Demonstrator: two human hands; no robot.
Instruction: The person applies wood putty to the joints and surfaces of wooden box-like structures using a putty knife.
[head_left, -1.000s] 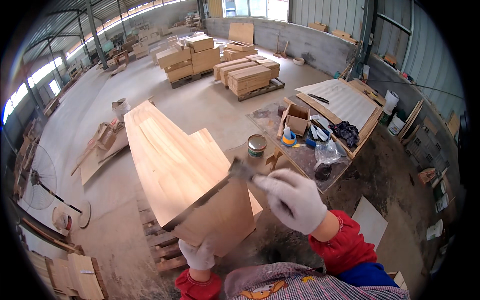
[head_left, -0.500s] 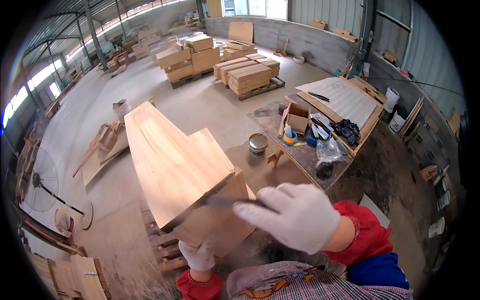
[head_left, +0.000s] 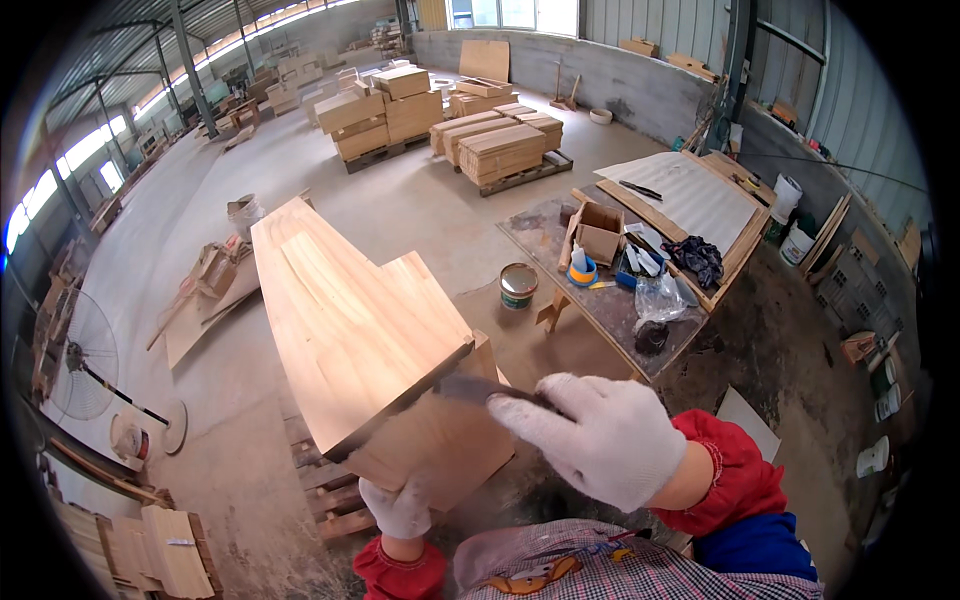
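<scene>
A pale wooden box (head_left: 350, 320) stands before me on a pallet, its stepped top panel running away from me. Dark material lines the near edge of that panel. My right hand (head_left: 595, 440), in a white glove, is closed around the dark handle of a putty knife (head_left: 468, 388). The grey blade lies at the near edge, close to the right corner. Lower down, my gloved left hand (head_left: 397, 510) grips the bottom of the box's near side, its thumb against the wood and its other fingers partly hidden.
A worktable (head_left: 545, 235) at the right carries a cardboard box (head_left: 600, 238), tape and plastic bags. An open can (head_left: 518, 285) stands on the floor beside it. Stacked boards (head_left: 510, 155) rest on pallets farther off. A floor fan (head_left: 80, 355) and wood scraps (head_left: 210, 290) are at the left.
My right hand has shifted slightly right, and the putty knife's blade has slid along the near edge toward the right corner. My left hand keeps its grip low on the box.
</scene>
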